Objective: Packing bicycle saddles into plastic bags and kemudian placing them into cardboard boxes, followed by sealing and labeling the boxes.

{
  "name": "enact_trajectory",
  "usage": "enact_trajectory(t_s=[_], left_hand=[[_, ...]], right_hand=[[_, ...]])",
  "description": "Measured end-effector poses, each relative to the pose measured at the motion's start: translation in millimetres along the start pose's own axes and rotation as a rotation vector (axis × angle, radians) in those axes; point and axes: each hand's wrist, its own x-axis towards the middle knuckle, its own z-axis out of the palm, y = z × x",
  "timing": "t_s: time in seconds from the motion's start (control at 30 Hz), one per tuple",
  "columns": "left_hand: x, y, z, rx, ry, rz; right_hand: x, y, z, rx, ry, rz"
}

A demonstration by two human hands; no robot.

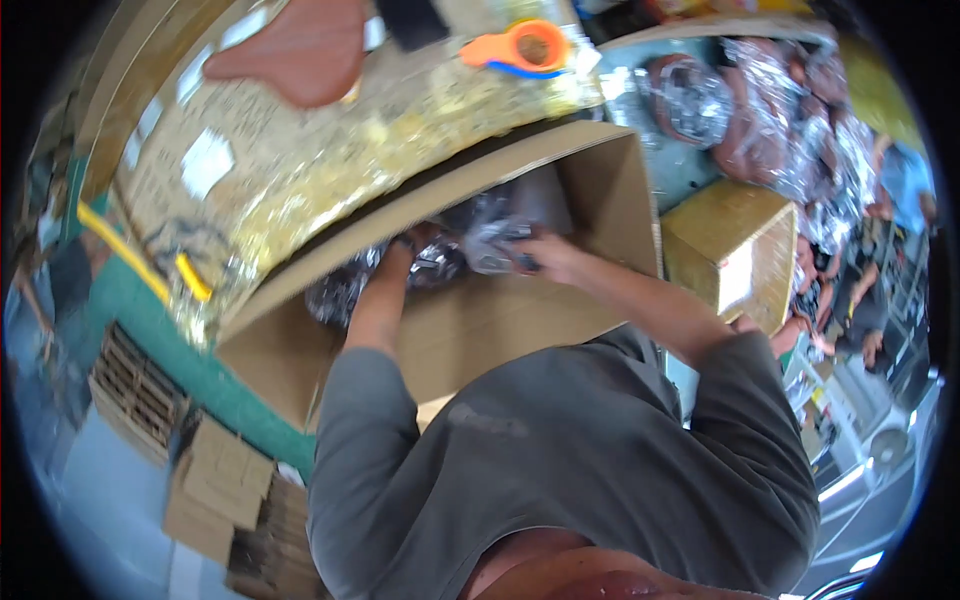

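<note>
Both my arms reach down into a large open cardboard box (pixel 480 335). My right hand (pixel 543 252) is closed on the edge of a clear plastic-wrapped item (pixel 488 243) in the box's right half. What is inside that wrap I cannot make out. Farther left, my left hand (pixel 402 246) is down among dark, shiny plastic-wrapped items (pixel 335 293), touching them. Its fingers are mostly hidden, so their grip does not show.
Beyond the box, a tape-covered worktable (pixel 400 150) bears a brown bicycle saddle (pixel 300 50), an orange tape dispenser (pixel 515 46) and a yellow-handled tool (pixel 193 277). At right are plastic-wrapped saddles (pixel 755 120) and a smaller carton (pixel 725 235). Pallets (pixel 135 390) lie left; people work far right.
</note>
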Motion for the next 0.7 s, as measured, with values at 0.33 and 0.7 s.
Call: enact_trajectory(t_s=[0.33,0.7], left_hand=[[-136,287,64,0.736,0.065,-0.243],[-89,734,187,-0.672,0.388,0.202]], right_hand=[[-237,-186,-44,-1.537,0.258,-0.818],[-280,-308,-292,-1.612,0.773,-1.127]])
